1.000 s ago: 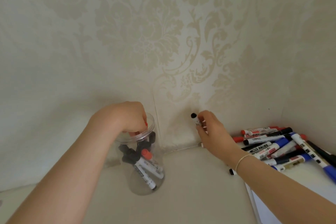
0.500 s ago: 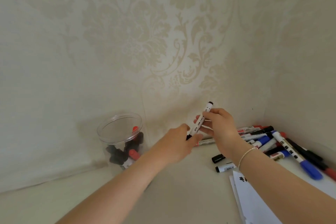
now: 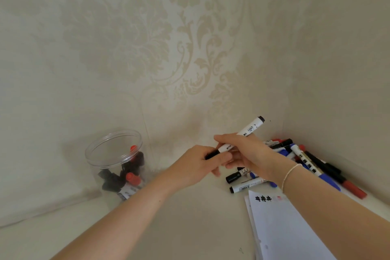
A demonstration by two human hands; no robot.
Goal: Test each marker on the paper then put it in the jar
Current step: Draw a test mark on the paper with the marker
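Marker [image 3: 242, 135]: slim white plastic barrel w/ printed label and black end, tilted up to the right, held in mid-air above the bench [image 3: 190, 228] between both hands. Right hand [image 3: 251, 154] has fingers closed round the barrel's middle; left hand [image 3: 198, 164] pinches the black cap [image 3: 211, 156] at the lower end, fingers curled shut on it (cap seems still seated, can't tell for sure). Jar [image 3: 115, 160], clear smooth plastic cylinder w/ round open mouth, stands well left of the hands near the wall, holding several black- and red-capped markers. Loose pile of markers [image 3: 312, 160] (black, blue, red caps) lies right, in the corner. White paper [image 3: 285, 228], matte, w/ black scribbles near its top edge, lies below the right forearm.
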